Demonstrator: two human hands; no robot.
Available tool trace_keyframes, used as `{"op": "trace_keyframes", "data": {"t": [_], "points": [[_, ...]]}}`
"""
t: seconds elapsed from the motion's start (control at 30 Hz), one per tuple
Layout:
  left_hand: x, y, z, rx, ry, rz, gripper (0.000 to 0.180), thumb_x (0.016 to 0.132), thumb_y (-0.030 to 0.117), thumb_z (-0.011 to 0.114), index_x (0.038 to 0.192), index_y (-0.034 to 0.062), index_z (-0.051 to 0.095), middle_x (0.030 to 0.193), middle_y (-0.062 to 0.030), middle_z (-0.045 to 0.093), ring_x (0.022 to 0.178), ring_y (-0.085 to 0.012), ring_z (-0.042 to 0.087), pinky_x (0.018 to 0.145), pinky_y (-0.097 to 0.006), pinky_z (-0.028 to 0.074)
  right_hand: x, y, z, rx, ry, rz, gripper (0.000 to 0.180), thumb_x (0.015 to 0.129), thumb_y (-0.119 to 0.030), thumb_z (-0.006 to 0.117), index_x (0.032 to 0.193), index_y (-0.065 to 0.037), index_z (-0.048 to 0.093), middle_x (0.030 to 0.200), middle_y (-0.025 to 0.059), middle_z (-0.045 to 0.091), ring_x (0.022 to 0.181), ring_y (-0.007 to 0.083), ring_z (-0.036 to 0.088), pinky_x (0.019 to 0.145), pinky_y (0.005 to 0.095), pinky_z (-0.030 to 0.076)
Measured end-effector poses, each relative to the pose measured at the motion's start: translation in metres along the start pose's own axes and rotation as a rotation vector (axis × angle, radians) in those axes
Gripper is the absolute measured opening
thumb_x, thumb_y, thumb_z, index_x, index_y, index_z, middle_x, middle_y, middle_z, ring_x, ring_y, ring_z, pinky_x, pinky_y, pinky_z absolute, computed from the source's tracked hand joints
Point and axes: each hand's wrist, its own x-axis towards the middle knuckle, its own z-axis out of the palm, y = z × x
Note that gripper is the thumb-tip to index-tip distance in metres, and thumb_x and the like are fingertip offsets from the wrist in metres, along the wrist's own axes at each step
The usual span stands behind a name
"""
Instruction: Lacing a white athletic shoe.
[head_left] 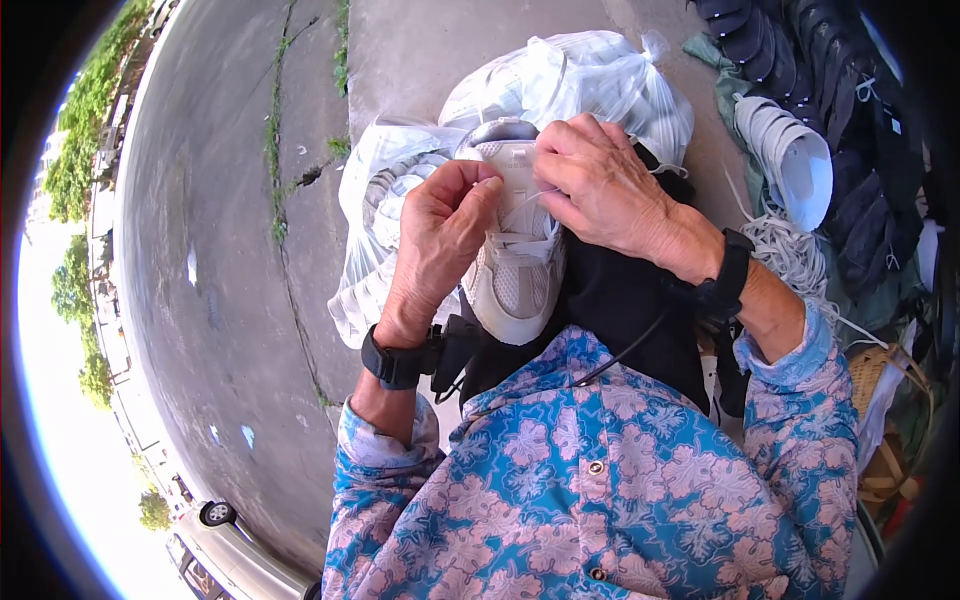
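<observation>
Floral-sleeved left hand [440, 225] and right hand [600, 185] each pinch a lace [520, 212] on the white sneaker [515, 270].

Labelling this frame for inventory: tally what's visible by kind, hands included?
Hands: 2, left hand and right hand, both on the white sneaker's laces
White sneakers out of bags: 2, white sneaker and second sneaker
Clear plastic bags: 2, front bag and back bag
Loose lace bundle: 1
Total: 7

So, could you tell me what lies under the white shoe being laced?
The white shoe rests on a black cloth over the lap; clear plastic bags lie beyond. Directly beneath is hidden.
</observation>
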Motion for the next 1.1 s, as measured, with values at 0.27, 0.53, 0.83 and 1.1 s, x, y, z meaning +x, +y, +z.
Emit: {"op": "trace_keyframes", "data": {"t": [0.27,0.53,0.83,1.1], "points": [[0.03,0.032,0.013,0.351,-0.29,0.042,0.022,0.094,0.016,0.06,0.105,-0.0017,0.067,0.074,-0.0011,0.06,0.06,-0.0069,0.052,0.055,-0.024,0.045,-0.008,0.002,-0.027,0.342,-0.178,0.103,0.011,0.085,-0.01,0.06,0.086,0.001,0.061,0.076,0.0107,0.063,0.071,0.0232,0.062,0.068,0.035,0.048],[0.037,0.02,0.038,0.828,-0.446,0.199,0.021,0.078,0.017,0.069,0.096,0.007,0.071,0.081,-0.0173,0.069,0.079,-0.0346,0.067,0.071,-0.042,0.053,-0.031,0.009,-0.077,1.064,-0.146,0.518,0.015,0.095,-0.018,0.056,0.098,-0.004,0.061,0.069,-0.0065,0.048,0.061,0.0028,0.044,0.056,0.0191,0.038],[0.022,0.017,0.008,-0.265,-0.142,-0.184,0.026,0.094,0.027,0.062,0.091,0.0018,0.069,0.06,0.0047,0.044,0.052,-0.0055,0.038,0.048,-0.023,0.031,-0.083,0.045,-0.092,1.632,0.302,0.682,0.018,0.097,-0.019,0.056,0.107,-0.004,0.056,0.061,-0.0063,0.041,0.053,0.0035,0.038,0.065,0.0253,0.045],[0.004,-0.03,-0.03,-0.868,-0.008,-0.091,0.024,0.097,0.027,0.056,0.097,0.0032,0.061,0.06,0.0065,0.031,0.05,-0.0067,0.028,0.047,-0.024,0.026,-0.158,0.09,-0.108,1.859,0.75,0.789,0.017,0.099,-0.01,0.05,0.115,-0.005,0.054,0.065,-0.0036,0.042,0.053,0.0054,0.035,0.07,0.0291,0.039]]}}
